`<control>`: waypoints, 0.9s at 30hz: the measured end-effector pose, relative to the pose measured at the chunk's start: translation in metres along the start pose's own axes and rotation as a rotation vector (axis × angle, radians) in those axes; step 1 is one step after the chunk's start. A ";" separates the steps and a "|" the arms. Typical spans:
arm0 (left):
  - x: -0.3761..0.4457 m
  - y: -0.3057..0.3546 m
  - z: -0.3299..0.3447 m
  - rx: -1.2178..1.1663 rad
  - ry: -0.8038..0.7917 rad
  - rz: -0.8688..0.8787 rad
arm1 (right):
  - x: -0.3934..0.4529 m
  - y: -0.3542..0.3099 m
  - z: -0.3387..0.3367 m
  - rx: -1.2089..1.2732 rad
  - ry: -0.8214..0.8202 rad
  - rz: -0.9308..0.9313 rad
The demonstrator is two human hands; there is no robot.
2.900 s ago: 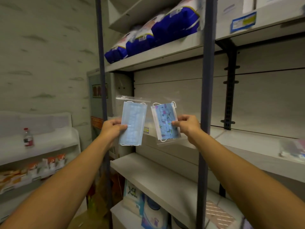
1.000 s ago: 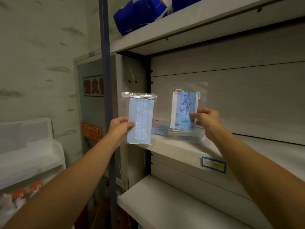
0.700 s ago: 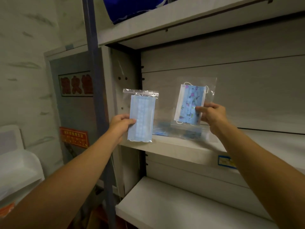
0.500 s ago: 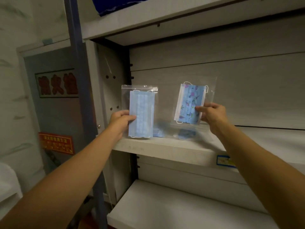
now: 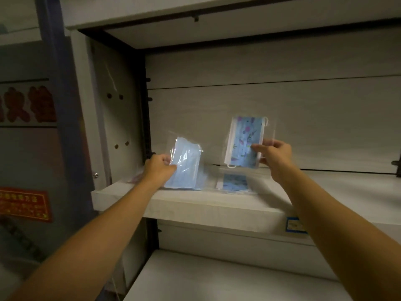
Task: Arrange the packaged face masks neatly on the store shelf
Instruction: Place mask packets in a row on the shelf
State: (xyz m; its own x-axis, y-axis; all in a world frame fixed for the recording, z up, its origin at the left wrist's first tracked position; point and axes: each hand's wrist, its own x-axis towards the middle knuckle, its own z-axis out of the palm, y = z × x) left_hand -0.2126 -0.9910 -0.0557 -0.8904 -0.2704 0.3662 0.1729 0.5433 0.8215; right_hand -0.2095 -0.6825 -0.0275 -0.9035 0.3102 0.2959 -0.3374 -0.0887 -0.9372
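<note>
Nearest, a bare lower shelf [image 5: 217,279]. Above it, on the middle shelf [image 5: 206,205], the left hand [image 5: 159,169] pinches a plain blue packaged mask [image 5: 186,168], leaning, its bottom edge seemingly on the board. The right hand [image 5: 274,156] pinches a patterned packaged mask [image 5: 244,141] upright above another patterned pack [image 5: 235,183] lying flat.

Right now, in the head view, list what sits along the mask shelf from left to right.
red sign → blue upright post → left hand → plain blue packaged mask → patterned packaged mask → right hand → blue shelf label
</note>
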 end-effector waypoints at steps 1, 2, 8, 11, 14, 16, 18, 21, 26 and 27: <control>0.002 -0.002 0.002 0.078 0.010 0.022 | -0.001 0.000 0.000 -0.016 0.006 -0.011; 0.003 -0.003 0.004 0.151 0.016 0.047 | -0.001 0.001 0.000 -0.036 0.011 -0.027; 0.016 -0.016 0.013 0.404 0.005 0.175 | 0.000 0.007 0.003 -0.148 0.035 -0.110; 0.019 -0.018 0.015 0.600 -0.041 0.205 | -0.003 0.007 -0.002 -0.158 0.023 -0.106; 0.020 -0.019 0.018 0.643 -0.031 0.191 | -0.006 0.008 -0.007 -0.150 0.027 -0.075; 0.020 -0.019 0.019 0.574 0.002 0.153 | -0.008 0.008 -0.008 -0.152 0.025 -0.063; 0.018 -0.017 0.019 0.542 0.021 0.169 | -0.006 0.011 -0.010 -0.156 0.007 -0.037; 0.016 -0.018 0.018 0.537 0.021 0.229 | -0.004 0.014 -0.010 -0.196 -0.048 -0.004; 0.014 -0.020 0.016 0.432 -0.020 0.390 | -0.005 0.016 -0.007 -0.326 -0.063 0.028; 0.012 -0.020 0.016 0.396 -0.041 0.437 | -0.005 0.017 -0.006 -0.368 -0.057 0.021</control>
State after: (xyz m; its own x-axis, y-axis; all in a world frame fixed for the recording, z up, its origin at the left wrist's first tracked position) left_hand -0.2334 -0.9929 -0.0748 -0.7890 0.0719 0.6102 0.3640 0.8548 0.3699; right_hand -0.2093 -0.6794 -0.0464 -0.9260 0.2579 0.2758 -0.2100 0.2552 -0.9438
